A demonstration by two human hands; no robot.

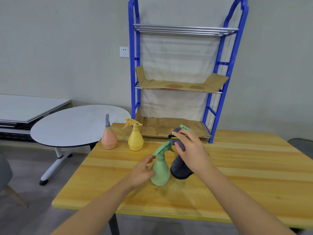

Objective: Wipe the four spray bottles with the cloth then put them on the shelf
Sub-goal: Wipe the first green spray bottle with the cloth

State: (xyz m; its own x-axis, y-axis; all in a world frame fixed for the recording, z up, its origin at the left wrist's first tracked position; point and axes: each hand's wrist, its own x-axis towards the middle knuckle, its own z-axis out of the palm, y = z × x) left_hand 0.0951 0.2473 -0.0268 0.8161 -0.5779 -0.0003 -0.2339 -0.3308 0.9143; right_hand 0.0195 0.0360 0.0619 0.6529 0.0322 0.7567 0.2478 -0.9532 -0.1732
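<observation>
At the middle of the wooden tabletop [237, 175], a green spray bottle [160, 173] stands upright with its trigger head turned toward the left. The left hand [142, 172] is laid against the bottle's side with its fingers loosely extended, steadying rather than clasping it. Just right of this bottle, the right hand [191, 150] is closed around a dark grey cloth [180, 168], whose upper fold is pressed near the green nozzle while the rest hangs down to the tabletop. A second green trigger head [185, 128] is seen behind the right hand; its body is hidden, so how it stands cannot be told.

The wiping of the green bottle appears to be the step in hand, and no bottle has yet been set on the shelf. For the next move, the cloth would need to be drawn over the nozzle and down the body while the bottle is held firm.

Beyond the green bottle and to its left, a yellow spray bottle [135, 138] and a pink spray bottle [109, 136] stand side by side, apart from it. Behind it, the blue shelf [210, 114] rises against the wall, its tiers lined with cardboard [179, 84]. The route to the shelf seems open apart from the hidden bottle. A round white table [71, 126] stands further left.
</observation>
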